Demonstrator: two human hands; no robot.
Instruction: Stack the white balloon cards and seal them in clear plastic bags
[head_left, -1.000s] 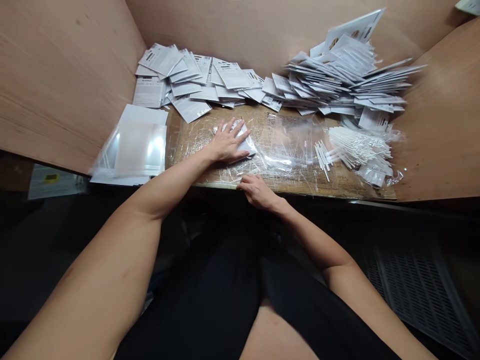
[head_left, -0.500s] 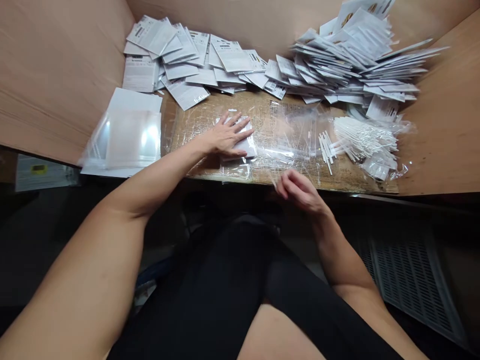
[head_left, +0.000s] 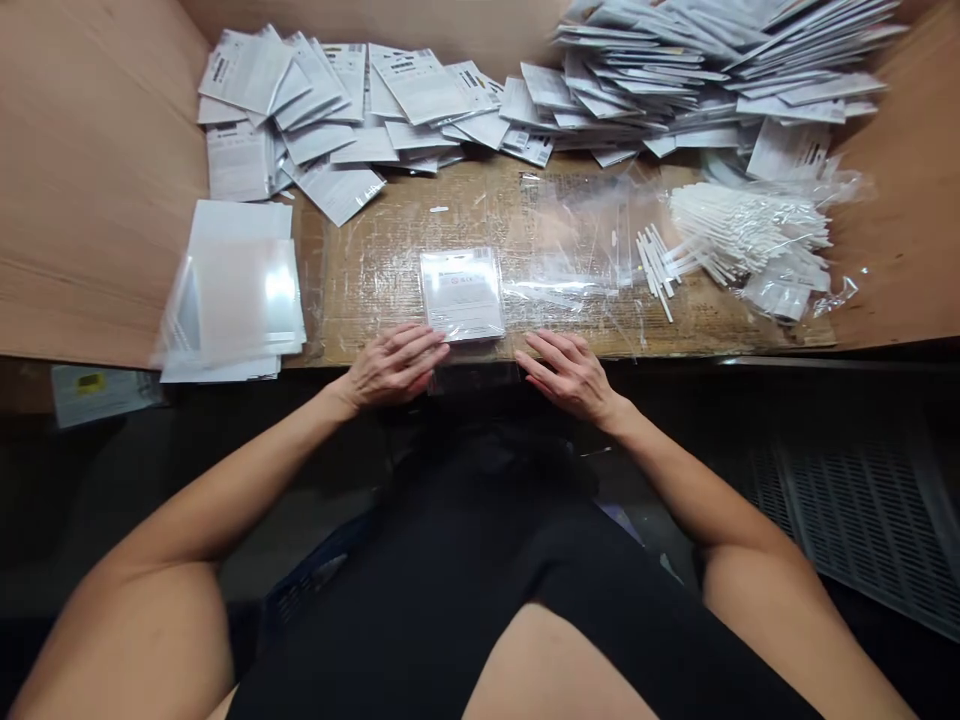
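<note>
A small packet of white printed cards in a clear sleeve [head_left: 461, 293] lies flat near the table's front edge [head_left: 675, 345]. The sleeve's open end [head_left: 474, 376] hangs over that edge between my hands. My left hand [head_left: 394, 365] rests at the edge just left of it, fingers stretched out and touching the sleeve's corner. On the other side my right hand [head_left: 566, 370] lies flat with its fingers spread, close to the sleeve. Neither hand grips anything.
A stack of clear bags [head_left: 232, 300] sits at the left. White printed cards [head_left: 337, 100] are strewn along the back, piled high at the back right [head_left: 712, 70]. White sticks in plastic [head_left: 735, 240] and loose clear bags [head_left: 577, 240] lie at the right. Wooden walls enclose the table.
My left hand has come off the packet and drawn back to the front edge. My right hand has settled flat beside the sleeve. The packet now lies uncovered, nearer the edge.
</note>
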